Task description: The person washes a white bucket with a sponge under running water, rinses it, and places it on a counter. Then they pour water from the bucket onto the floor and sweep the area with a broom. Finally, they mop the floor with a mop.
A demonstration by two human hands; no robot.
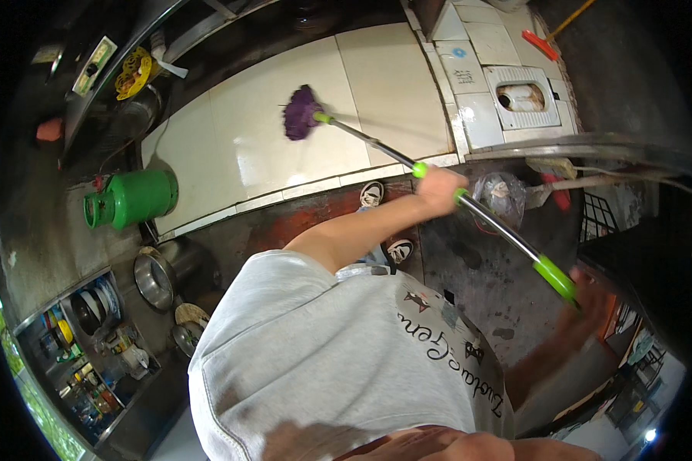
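Note:
My left hand (pixel 440 189) is wrapped around the metal pole of a mop (pixel 380 147), between two bright green collars. The pole slants from upper left to lower right. At its far end a purple mop head (pixel 301 113) rests on a cream-tiled surface (pixel 282 167) that looks wet and shiny. Beside the green end grip (pixel 555 278) is my right hand (pixel 589 297), dim and blurred. Whether its fingers close on the grip cannot be made out. My shoes (pixel 401 251) stand on the dark floor, short of the white tiled edge.
A green gas cylinder (pixel 140 199) stands at the surface's left end. Metal pots (pixel 154 279) and a shelf of bottles and dishes (pixel 95 346) are at left. Upper right, a squat toilet (pixel 522 97) is set in tiles near a red brush (pixel 540 45). A plastic bag (pixel 500 196) sits right of my left hand.

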